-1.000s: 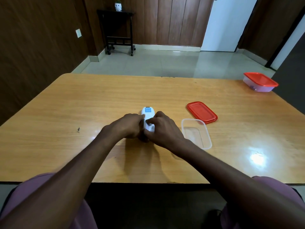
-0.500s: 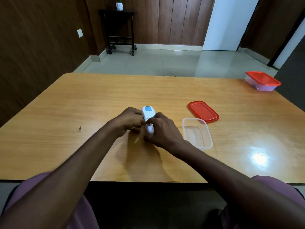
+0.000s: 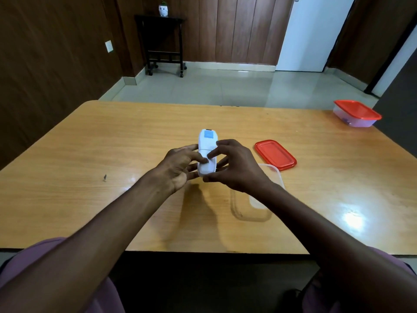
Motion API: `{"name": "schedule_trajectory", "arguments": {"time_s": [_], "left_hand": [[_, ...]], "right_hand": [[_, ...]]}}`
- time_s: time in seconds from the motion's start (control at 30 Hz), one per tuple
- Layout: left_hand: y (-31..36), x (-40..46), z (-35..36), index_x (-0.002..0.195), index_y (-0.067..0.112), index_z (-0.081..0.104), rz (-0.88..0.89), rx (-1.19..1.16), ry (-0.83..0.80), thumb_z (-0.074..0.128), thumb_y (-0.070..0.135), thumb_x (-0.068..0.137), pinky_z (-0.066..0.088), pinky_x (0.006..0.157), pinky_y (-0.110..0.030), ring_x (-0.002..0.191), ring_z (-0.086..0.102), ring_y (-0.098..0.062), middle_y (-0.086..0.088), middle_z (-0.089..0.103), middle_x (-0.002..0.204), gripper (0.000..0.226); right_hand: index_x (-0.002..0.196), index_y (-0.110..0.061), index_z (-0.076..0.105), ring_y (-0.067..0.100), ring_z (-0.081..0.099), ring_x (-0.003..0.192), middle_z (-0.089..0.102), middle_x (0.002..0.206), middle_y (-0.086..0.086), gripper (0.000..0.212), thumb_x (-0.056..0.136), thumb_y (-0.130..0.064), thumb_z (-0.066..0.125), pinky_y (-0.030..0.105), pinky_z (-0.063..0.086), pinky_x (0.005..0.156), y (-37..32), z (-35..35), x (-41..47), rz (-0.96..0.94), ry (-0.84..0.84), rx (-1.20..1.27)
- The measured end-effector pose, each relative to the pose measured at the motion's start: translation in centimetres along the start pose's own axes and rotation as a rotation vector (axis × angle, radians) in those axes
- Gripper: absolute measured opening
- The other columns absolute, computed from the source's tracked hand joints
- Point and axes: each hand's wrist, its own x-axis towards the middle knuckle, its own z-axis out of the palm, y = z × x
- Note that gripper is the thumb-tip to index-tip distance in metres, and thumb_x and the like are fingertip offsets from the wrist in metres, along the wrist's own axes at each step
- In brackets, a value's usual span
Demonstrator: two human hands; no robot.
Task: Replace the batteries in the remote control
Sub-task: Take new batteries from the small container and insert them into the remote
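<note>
Both hands hold the white remote control [image 3: 207, 152] between them above the worktop [image 3: 112, 154]: left hand [image 3: 180, 166] grips its left edge, right hand [image 3: 234, 166] pinches its lower end

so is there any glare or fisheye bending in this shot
Head view: bright glare patch on the table at right, a softer sheen near the left hand; the table's edges bow from wide-angle distortion; the hands cast soft shadows below the remote.
</note>
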Motion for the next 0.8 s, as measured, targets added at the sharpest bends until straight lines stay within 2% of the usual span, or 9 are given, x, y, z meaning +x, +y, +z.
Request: {"name": "schedule_trajectory", "arguments": {"time_s": [0.07, 0.13, 0.23, 0.33, 0.4, 0.5, 0.6, 0.7, 0.8], "left_hand": [[0.1, -0.3, 0.3, 0.128, 0.018, 0.068, 0.019, 0.067, -0.053, 0.061, -0.012, 0.079, 0.058, 0.076, -0.041, 0.091, 0.072, -0.029, -0.012, 0.077, 0.109, 0.057], [0.2, -0.6, 0.8, 0.127, 0.022, 0.068, 0.039, 0.127, -0.106, 0.06, -0.013, 0.078, 0.056, 0.077, -0.041, 0.086, 0.073, -0.025, -0.009, 0.078, 0.108, 0.06], [0.2, -0.7, 1.3, 0.128, 0.025, 0.067, 0.074, 0.188, -0.16, 0.06, -0.014, 0.077, 0.052, 0.081, -0.043, 0.095, 0.071, -0.023, -0.005, 0.077, 0.111, 0.065], [0.0, -0.6, 1.2, 0.129, 0.027, 0.066, 0.087, 0.217, -0.176, 0.063, -0.015, 0.077, 0.053, 0.088, -0.05, 0.105, 0.069, -0.026, -0.004, 0.077, 0.113, 0.067], [-0.3, -0.6, 1.1, 0.128, 0.027, 0.066, 0.089, 0.219, -0.185, 0.064, -0.015, 0.078, 0.052, 0.092, -0.051, 0.104, 0.069, -0.025, -0.002, 0.077, 0.113, 0.066], [-0.4, -0.7, 1.0, 0.129, 0.026, 0.065, 0.102, 0.201, -0.206, 0.065, -0.013, 0.078, 0.053, 0.088, -0.048, 0.102, 0.07, -0.023, -0.002, 0.077, 0.113, 0.064], [0.0, -0.7, 0.9, 0.124, 0.025, 0.07, 0.117, 0.17, -0.177, 0.066, -0.004, 0.08, 0.052, 0.079, -0.04, 0.097, 0.07, -0.02, -0.002, 0.076, 0.112, 0.052], [0.6, -0.8, 0.7, 0.1, 0.02, 0.075, 0.046, 0.069, -0.161, 0.063, 0.022, 0.088, 0.049, 0.07, -0.035, 0.092, 0.065, -0.024, -0.005, 0.073, 0.105, 0.017], [0.7, -0.6, 0.4, 0.102, 0.014, 0.069, -0.074, -0.045, -0.2, 0.051, 0.027, 0.095, 0.054, 0.067, -0.035, 0.092, 0.067, -0.032, -0.008, 0.072, 0.099, 0.023]], "right_hand": [[0.138, -0.021, 0.056, 0.022, 0.062, 0.111, 0.034, 0.154, 0.003, 0.096, 0.053, -0.033, 0.099, 0.014, 0.054, 0.077, 0.2, -0.5, 0.1, -0.008, -0.038, -0.038], [0.154, -0.031, 0.032, 0.028, 0.055, 0.126, 0.003, 0.167, 0.0, 0.126, 0.047, -0.046, 0.098, 0.03, 0.058, 0.088, 0.4, -1.1, 0.1, -0.004, -0.08, -0.092], [0.16, -0.037, 0.005, 0.034, 0.038, 0.144, -0.029, 0.165, 0.004, 0.144, 0.049, -0.05, 0.097, 0.032, 0.052, 0.095, 0.4, -2.2, -0.3, 0.028, -0.126, -0.169], [0.16, -0.038, 0.003, 0.041, 0.053, 0.125, -0.023, 0.165, 0.011, 0.146, 0.048, -0.055, 0.095, 0.035, 0.055, 0.088, 0.4, -2.5, -0.5, -0.016, -0.109, -0.279], [0.158, -0.036, 0.017, 0.037, 0.061, 0.098, -0.008, 0.162, 0.013, 0.139, 0.044, -0.057, 0.093, 0.034, 0.057, 0.078, 0.4, -2.3, -0.6, -0.065, -0.07, -0.327], [0.139, -0.031, 0.043, 0.031, 0.06, 0.072, 0.013, 0.149, 0.013, 0.115, 0.038, -0.059, 0.089, 0.031, 0.055, 0.06, -0.1, -2.2, -0.5, -0.105, 0.025, -0.355], [0.129, -0.03, 0.046, 0.03, 0.059, 0.063, 0.022, 0.14, 0.012, 0.105, 0.038, -0.061, 0.088, 0.031, 0.053, 0.054, -0.8, -2.0, -0.3, -0.114, 0.082, -0.33], [0.13, -0.03, 0.045, 0.022, 0.056, 0.056, 0.024, 0.14, 0.01, 0.107, 0.038, -0.064, 0.088, 0.028, 0.049, 0.052, -1.0, -1.9, -0.4, -0.17, 0.109, -0.266], [0.132, -0.029, 0.042, 0.011, 0.057, 0.054, 0.02, 0.148, 0.009, 0.109, 0.041, -0.06, 0.092, 0.025, 0.048, 0.05, -0.9, -1.5, -0.5, -0.214, 0.08, -0.225]]}}
